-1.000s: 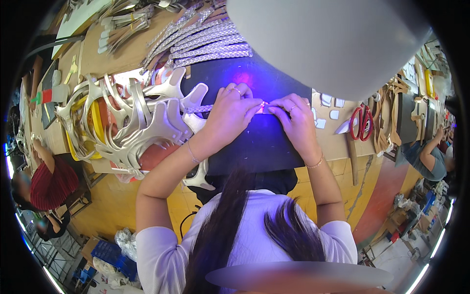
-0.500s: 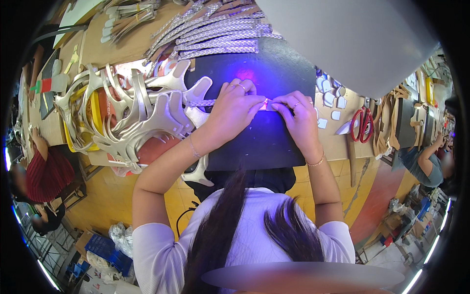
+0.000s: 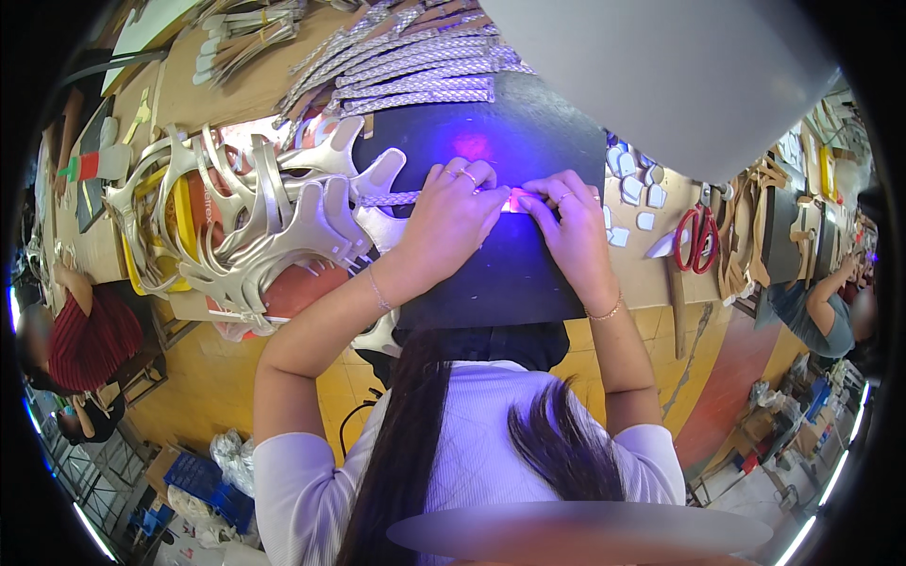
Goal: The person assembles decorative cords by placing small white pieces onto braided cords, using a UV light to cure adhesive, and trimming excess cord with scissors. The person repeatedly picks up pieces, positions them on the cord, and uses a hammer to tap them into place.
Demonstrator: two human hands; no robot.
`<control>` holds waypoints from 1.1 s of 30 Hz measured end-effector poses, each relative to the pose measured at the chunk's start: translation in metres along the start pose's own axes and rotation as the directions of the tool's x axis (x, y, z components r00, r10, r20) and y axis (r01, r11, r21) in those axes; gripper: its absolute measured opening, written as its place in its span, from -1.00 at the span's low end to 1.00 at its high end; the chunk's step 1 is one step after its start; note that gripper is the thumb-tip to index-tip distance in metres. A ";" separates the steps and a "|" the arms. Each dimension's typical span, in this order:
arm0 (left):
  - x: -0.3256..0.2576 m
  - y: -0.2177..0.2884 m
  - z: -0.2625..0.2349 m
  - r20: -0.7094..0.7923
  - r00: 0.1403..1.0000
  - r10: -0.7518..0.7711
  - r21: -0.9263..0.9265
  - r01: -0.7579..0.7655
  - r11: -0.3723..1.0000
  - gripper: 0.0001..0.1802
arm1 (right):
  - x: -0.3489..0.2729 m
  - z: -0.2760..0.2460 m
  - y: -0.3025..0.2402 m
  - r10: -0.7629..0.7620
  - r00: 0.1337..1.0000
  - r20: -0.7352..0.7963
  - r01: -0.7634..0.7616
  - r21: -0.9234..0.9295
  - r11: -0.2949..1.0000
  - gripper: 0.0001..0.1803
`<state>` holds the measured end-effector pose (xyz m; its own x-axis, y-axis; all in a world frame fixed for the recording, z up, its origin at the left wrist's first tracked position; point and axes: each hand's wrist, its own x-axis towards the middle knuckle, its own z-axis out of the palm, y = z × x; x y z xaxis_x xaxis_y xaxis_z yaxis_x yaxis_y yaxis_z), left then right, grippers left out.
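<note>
My left hand [image 3: 456, 215] is closed on a silver braided strap [image 3: 385, 199] that comes out past it to the left, over the dark work surface [image 3: 472, 283]. At the strap's right end, a small flat tab [image 3: 516, 201] glows pink under purple light. My right hand [image 3: 572, 224] pinches that end between thumb and fingers. The two hands are close together, and their fingers hide most of the join. Just left of my left hand lie curved silver shoe-upper pieces [image 3: 321, 217] in a heap.
Many braided straps [image 3: 415, 75] lie at the back. Small white tabs [image 3: 630, 179] and red-handled scissors [image 3: 698, 241] are on the right, beside tan strap pieces [image 3: 755, 226]. A large pale lamp-like cover [image 3: 670, 85] overhangs the upper right. Other people sit at both sides.
My hands have shifted slightly, and the fingers of my right hand have moved a little on the strap's end. Both hands keep hold of the strap.
</note>
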<state>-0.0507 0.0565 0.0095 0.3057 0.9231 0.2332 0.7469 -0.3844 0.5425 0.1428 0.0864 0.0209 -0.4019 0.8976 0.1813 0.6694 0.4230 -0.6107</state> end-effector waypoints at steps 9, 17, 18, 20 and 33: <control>-0.002 -0.001 0.003 -0.013 1.000 0.014 -0.016 -0.014 1.000 -0.83 | -0.001 -0.002 0.000 -0.021 1.000 -0.003 0.021 -0.005 1.000 -0.82; -0.004 0.000 0.002 -0.023 0.999 0.044 0.029 -0.043 0.999 -0.84 | -0.003 -0.001 0.004 -0.100 0.995 -0.020 0.099 -0.051 0.994 -0.73; -0.004 0.000 0.002 -0.029 0.999 0.042 0.031 -0.041 0.999 -0.84 | -0.004 -0.001 0.004 -0.106 0.994 -0.015 0.105 -0.062 0.993 -0.72; -0.005 0.001 0.002 -0.038 0.998 0.040 0.043 -0.039 0.998 -0.84 | -0.005 0.000 0.004 -0.122 0.993 -0.004 0.121 -0.081 0.989 -0.70; -0.006 0.001 0.004 -0.014 1.000 0.020 0.057 -0.020 0.998 -0.79 | -0.003 -0.008 0.008 -0.203 0.970 0.135 0.220 -0.124 0.968 -0.61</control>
<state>-0.0497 0.0510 0.0053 0.3127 0.9149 0.2554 0.7732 -0.4013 0.4910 0.1542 0.0882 0.0220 -0.6101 0.7677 0.1960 0.6368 0.6223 -0.4552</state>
